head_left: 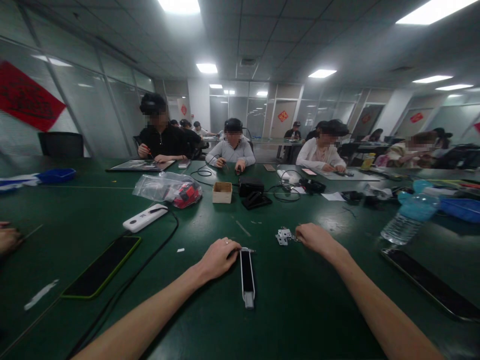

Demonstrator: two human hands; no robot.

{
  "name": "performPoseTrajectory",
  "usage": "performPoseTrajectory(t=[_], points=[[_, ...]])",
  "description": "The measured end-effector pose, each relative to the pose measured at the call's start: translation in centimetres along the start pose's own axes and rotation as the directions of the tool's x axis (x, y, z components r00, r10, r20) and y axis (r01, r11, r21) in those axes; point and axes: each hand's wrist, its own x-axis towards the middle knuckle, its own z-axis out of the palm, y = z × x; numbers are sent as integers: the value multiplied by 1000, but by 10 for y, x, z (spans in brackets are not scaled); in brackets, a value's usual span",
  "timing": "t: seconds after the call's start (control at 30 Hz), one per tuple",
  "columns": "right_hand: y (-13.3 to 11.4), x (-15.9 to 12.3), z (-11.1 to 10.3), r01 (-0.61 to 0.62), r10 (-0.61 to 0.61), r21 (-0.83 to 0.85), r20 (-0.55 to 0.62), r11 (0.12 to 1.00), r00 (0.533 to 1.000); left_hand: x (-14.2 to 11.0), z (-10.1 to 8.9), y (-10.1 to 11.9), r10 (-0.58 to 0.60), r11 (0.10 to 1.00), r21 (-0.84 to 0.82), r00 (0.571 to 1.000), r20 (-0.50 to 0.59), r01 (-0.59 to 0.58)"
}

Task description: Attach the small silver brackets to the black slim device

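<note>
The left hand (220, 259) curls against a white-framed black tool (247, 277), the right hand (317, 239) at a small metal hinge (284, 236) within easy reach, neither grip clear.

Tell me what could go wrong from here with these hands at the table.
The loose metal hinge pieces sit right by the right hand, so a brush could scatter them. The white-and-black tool lies flat at the left hand and might get knocked askew. The black cable runs near the left forearm and could snag.
</note>
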Motion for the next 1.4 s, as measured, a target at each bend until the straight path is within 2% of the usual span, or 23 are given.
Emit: performPoseTrajectory(t=[0.37, 0.63, 0.7, 0.77, 0.87, 1.0, 1.13, 1.4], points=[[7, 9, 12, -46, 41, 73, 66, 996, 997, 0, 0, 0, -3, 1000, -18, 1000, 5, 3], [1, 3, 1, -67, 56, 122, 90, 990, 994, -1, -1, 0, -1, 1000, -14, 1000, 5, 1], [-4, 2, -3, -26, 20, 163, 33, 986, 999, 0, -2, 1, -1, 1000, -15, 1000, 7, 1], [-11, 1, -4, 85, -74, 263, -51, 961, 996, 0, -3, 1, -1, 1000, -16, 1000, 11, 1], [-27, 0, 2, 286, -251, 434, -136, 854, 958, 0, -4, 3, -3, 1000, -10, 1000, 15, 3], [-54, 0, 16, 397, -372, 536, -159, 745, 914, 0, -4, 3, -2, 1000, -4, 1000, 10, 2], [-74, 0, 26, 430, -403, 593, -188, 681, 896, 0, -2, 3, 1, 1000, 4, 1000, -7, -1], [-88, -5, 29, 427, -343, 647, -260, 632, 902, 1, -4, 4, 1, 1000, -1, 1000, 1, -1]])
